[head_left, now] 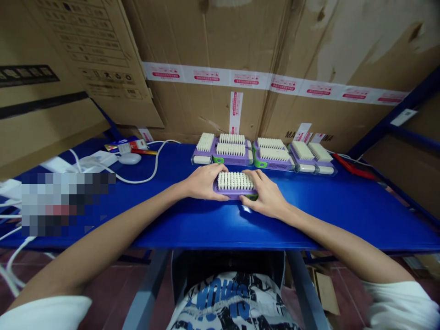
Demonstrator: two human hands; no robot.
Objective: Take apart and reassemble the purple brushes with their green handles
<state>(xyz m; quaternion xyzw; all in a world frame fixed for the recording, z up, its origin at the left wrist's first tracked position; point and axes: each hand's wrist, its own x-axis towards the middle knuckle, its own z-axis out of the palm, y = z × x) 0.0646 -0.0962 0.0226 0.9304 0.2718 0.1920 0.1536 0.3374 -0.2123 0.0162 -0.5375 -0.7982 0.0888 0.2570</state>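
Both of my hands are on a purple brush (pixel 235 182) with upright rows of cream bristles, resting on or just above the blue tabletop (pixel 213 224). My left hand (pixel 208 181) grips its left end, thumb at the near side and fingers at the far side. Around the right end, near a green patch, closes my right hand (pixel 264 192). Just beyond stand similar purple packs with cream bristles: a left pair (pixel 231 150), a middle one (pixel 273 153) and a right one (pixel 309 153). Clear plastic shows along some of their edges.
Behind the table rises a cardboard wall (pixel 213 41) with printed tape (pixel 245 79). White cables (pixel 154 165), a white mouse-like object (pixel 129 158) and a blurred-out patch (pixel 62 201) occupy the left. A red item (pixel 359 172) lies at the right, near the blue frame (pixel 381 123).
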